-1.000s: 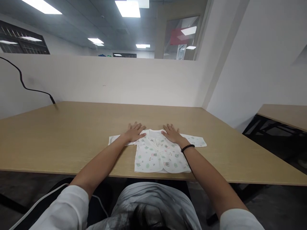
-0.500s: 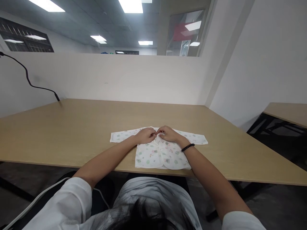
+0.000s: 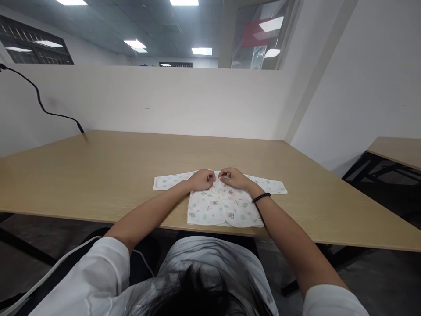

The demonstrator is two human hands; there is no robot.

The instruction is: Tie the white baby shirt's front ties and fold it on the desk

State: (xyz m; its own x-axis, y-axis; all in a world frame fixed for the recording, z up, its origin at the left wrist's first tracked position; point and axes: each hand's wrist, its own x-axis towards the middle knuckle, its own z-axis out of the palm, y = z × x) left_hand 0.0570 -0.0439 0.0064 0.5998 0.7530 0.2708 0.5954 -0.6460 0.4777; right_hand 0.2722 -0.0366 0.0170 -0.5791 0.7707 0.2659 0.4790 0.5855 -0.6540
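Note:
A small white baby shirt [image 3: 210, 208] printed with little green and pink figures lies front side up at the table's near edge, its sleeves spread to both sides. My left hand [image 3: 202, 179] pinches the left side of the front opening near the neck. Across from it, my right hand [image 3: 233, 179] has its fingers closed on the right edge of the opening, lifting that edge slightly. A narrow gap separates the two hands. The fingertips partly cover the neckline, so any fastener there is hidden.
The wooden table [image 3: 115, 175] reaches back to a white partition wall [image 3: 184, 103] with glass above. A black cable [image 3: 59, 115] hangs down to the table's far left corner. Another table [image 3: 399, 149] stands at the right, beyond the side wall.
My hands have drawn slightly apart at the neckline, opening a small gap. The shirt lies as before, and the view has tilted a little.

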